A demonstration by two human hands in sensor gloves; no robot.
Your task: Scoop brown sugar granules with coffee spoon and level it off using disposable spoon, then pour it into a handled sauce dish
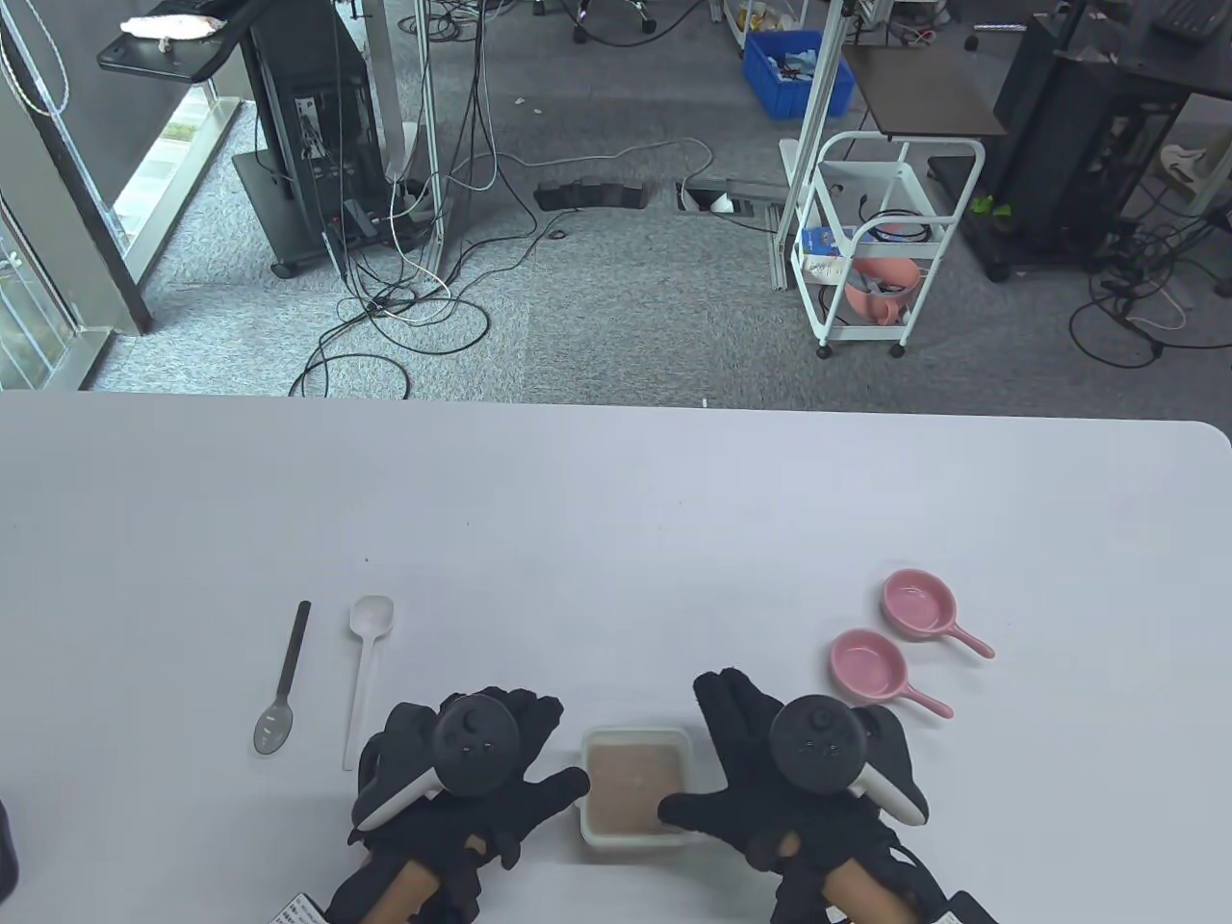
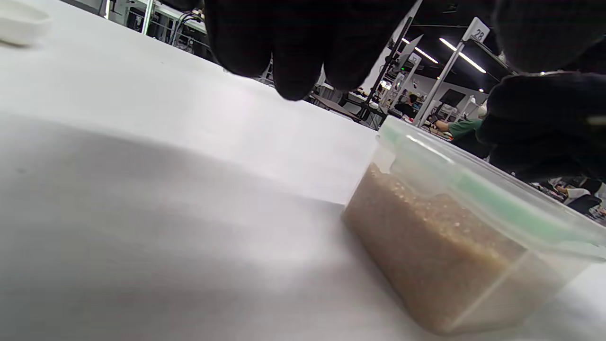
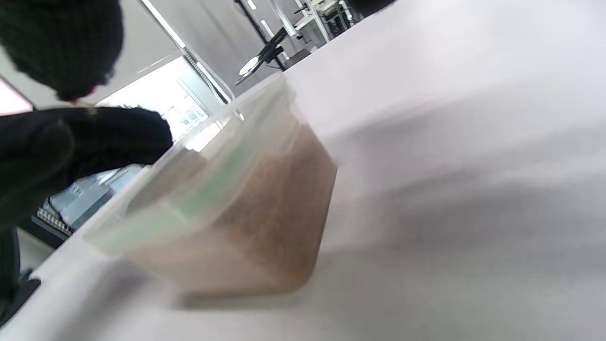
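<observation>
Brown sugar granules [image 1: 633, 787] are shown filling a square clear plastic container [image 1: 637, 835] that stands at the near edge of the white table [image 1: 616, 500], between the two gloved hands. In the wrist views the granules [image 2: 440, 241] are seen through the clear wall to reach most of the way up the container [image 2: 492, 199], whose rim carries a pale green band and which has no lid on it. The left hand [image 1: 462, 770] is laid flat just left of the container with its fingers spread and straight, the thumb reaching toward the container's left wall; nothing is held. The right hand [image 1: 799, 770] is likewise spread just right of the container, its thumb lying over the container's near right corner; whether it touches the rim cannot be told. No object is gripped by it.

Left of the left hand, the disposable spoon [image 1: 362, 674], white, is laid with its long axis running near to far, bowl at the far end. Just beside it on the left, the dark coffee spoon [image 1: 283, 685] is laid almost parallel, but with its bowl at the near end.

Right of the right hand, two pink handled sauce dishes are set apart from each other, both empty, handles pointing to the near right: the nearer dish [image 1: 868, 664] and the farther dish [image 1: 918, 603].
</observation>
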